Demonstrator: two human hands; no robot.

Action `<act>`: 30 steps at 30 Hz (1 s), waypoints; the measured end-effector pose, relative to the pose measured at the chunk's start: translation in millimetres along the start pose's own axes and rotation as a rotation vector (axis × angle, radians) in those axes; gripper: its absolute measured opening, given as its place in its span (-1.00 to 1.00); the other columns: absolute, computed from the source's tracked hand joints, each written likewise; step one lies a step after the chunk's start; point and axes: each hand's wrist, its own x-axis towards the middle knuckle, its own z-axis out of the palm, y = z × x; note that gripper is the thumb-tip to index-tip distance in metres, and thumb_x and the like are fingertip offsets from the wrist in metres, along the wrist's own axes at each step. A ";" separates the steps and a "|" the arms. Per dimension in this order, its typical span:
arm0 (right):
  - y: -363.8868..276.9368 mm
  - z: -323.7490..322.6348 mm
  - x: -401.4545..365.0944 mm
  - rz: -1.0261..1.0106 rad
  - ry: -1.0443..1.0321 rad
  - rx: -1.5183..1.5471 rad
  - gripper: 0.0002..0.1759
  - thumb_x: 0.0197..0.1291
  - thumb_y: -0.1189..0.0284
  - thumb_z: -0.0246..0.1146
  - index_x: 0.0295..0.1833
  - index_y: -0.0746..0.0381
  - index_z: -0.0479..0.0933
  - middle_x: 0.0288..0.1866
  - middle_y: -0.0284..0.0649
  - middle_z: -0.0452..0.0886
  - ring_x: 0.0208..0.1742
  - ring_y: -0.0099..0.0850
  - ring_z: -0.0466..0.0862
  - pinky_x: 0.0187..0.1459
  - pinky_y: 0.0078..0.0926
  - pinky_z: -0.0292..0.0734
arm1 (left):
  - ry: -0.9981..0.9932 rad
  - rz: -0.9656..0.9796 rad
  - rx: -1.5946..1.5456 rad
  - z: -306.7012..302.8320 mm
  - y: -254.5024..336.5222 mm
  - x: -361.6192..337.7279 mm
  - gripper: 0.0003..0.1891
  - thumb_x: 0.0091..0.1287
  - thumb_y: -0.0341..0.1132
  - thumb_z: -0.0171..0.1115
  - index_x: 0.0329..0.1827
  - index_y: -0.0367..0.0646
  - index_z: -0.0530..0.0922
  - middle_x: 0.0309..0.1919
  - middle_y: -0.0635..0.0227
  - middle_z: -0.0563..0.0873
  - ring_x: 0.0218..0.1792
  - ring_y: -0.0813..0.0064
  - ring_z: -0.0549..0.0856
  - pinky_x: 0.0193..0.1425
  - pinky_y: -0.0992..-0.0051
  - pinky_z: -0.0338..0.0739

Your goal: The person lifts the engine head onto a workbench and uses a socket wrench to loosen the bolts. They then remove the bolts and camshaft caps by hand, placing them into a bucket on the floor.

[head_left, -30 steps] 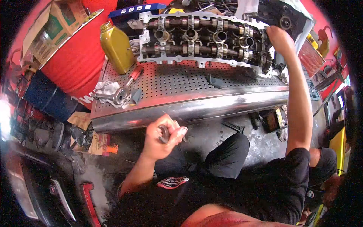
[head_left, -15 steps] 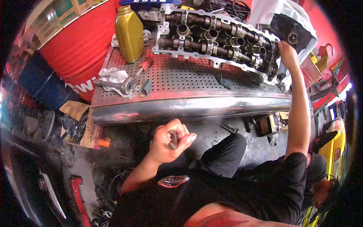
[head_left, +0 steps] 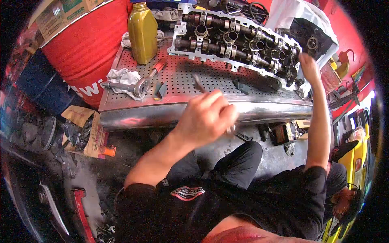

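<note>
An engine cylinder head [head_left: 243, 62] with two camshafts lies across the perforated metal bench [head_left: 133, 103]. At its right end, my right hand [head_left: 310, 69] has its fingers bent against the end of the casting. My left hand [head_left: 208, 117] is closed in a fist in front of the bench edge. From that fist a slim metal tool [head_left: 197, 82] sticks out at the top, and a shiny end shows below; motion blur hides its exact kind. On the bench's left lie a ratchet-like tool [head_left: 139, 88] on a white rag [head_left: 118, 76] and a red-handled tool [head_left: 158, 68].
A gold oil bottle [head_left: 142, 38] stands at the bench's back left, beside a red drum [head_left: 87, 48]. A small dark piece [head_left: 242, 87] lies before the cylinder head. Dark parts in white plastic [head_left: 322, 24] sit at the back right. Below left is an open cardboard box [head_left: 95, 141].
My left hand has risen and moved right toward the bench with the slim metal tool, turning knuckles up. My right hand stays at the cylinder head's right end, slightly lower in view.
</note>
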 end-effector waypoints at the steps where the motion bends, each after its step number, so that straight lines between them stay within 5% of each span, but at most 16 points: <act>1: -13.7 -7.2 -26.1 0.057 -0.055 0.026 -0.50 0.46 0.06 0.04 -0.02 0.30 0.61 -0.25 0.21 0.61 -0.06 0.18 0.64 -0.06 -0.06 0.51 | -0.041 -0.028 0.086 8.2 -10.5 -0.7 -0.73 0.15 -0.39 0.41 -0.50 -0.13 0.40 -0.59 0.34 0.48 -0.48 0.33 0.58 -0.49 0.35 0.50; 2: -24.4 -11.8 -42.4 0.114 -0.113 0.052 -0.48 0.45 0.03 0.06 -0.02 0.31 0.61 -0.29 0.17 0.62 -0.10 0.11 0.67 -0.09 -0.09 0.51 | -0.082 -0.060 0.171 16.3 -19.2 -2.1 -0.76 0.17 -0.36 0.38 -0.47 -0.11 0.42 -0.58 0.35 0.52 -0.45 0.34 0.61 -0.47 0.37 0.52; 4: -9.6 -11.3 -39.5 0.260 0.138 0.410 -0.41 0.44 -0.05 0.07 -0.06 0.33 0.61 -0.33 0.05 0.63 -0.17 -0.15 0.67 -0.08 -0.22 0.50 | -0.142 -0.097 0.298 35.1 -37.5 -7.3 -0.79 0.16 -0.34 0.37 -0.42 -0.09 0.44 -0.57 0.35 0.56 -0.41 0.35 0.64 -0.43 0.38 0.55; 5: -1.7 -20.4 -26.2 0.267 0.130 0.319 -0.36 0.43 -0.12 0.05 -0.05 0.32 0.62 -0.37 -0.08 0.61 -0.22 -0.33 0.60 -0.08 -0.32 0.48 | -0.174 -0.115 0.362 43.8 -44.4 -8.9 -0.81 0.16 -0.33 0.36 -0.40 -0.08 0.45 -0.56 0.35 0.57 -0.39 0.35 0.66 -0.41 0.38 0.56; 14: 3.2 5.8 14.4 -0.017 -0.035 -0.131 -0.48 0.45 0.02 0.04 0.07 0.26 0.62 -0.01 0.18 0.66 0.10 0.17 0.61 0.18 -0.09 0.48 | -0.255 -0.412 0.252 72.0 -65.8 -13.4 -0.75 0.04 -0.43 0.34 -0.23 -0.13 0.49 -0.30 0.23 0.69 -0.07 0.20 0.65 0.01 0.17 0.48; 18: -8.1 -7.5 -36.5 0.303 0.169 0.311 -0.44 0.46 -0.02 0.04 0.14 0.25 0.61 0.00 0.11 0.69 0.09 -0.03 0.68 0.14 -0.22 0.48 | -0.262 -0.383 0.196 70.8 -69.1 -15.3 -0.70 0.03 -0.50 0.29 -0.13 -0.12 0.54 -0.20 0.20 0.71 0.05 0.19 0.61 0.14 0.15 0.38; 24: 1.5 3.4 36.4 0.073 0.048 0.161 -0.47 0.50 0.04 0.01 0.03 0.31 0.59 -0.17 0.17 0.64 -0.06 0.11 0.67 0.02 -0.13 0.49 | -0.237 -0.416 0.190 65.6 -62.2 -14.4 -0.50 -0.05 -0.26 0.48 0.00 -0.15 0.58 -0.10 0.22 0.70 0.12 0.22 0.56 0.24 0.12 0.32; 30: -30.0 -13.2 -39.8 0.144 -0.124 0.045 -0.46 0.47 -0.01 0.04 0.03 0.29 0.60 -0.13 0.20 0.64 0.03 0.13 0.65 0.06 -0.11 0.49 | -0.224 -0.380 0.352 72.7 -64.0 -13.8 -0.51 -0.03 -0.32 0.45 0.03 -0.12 0.57 -0.09 0.26 0.69 0.13 0.21 0.55 0.19 0.12 0.38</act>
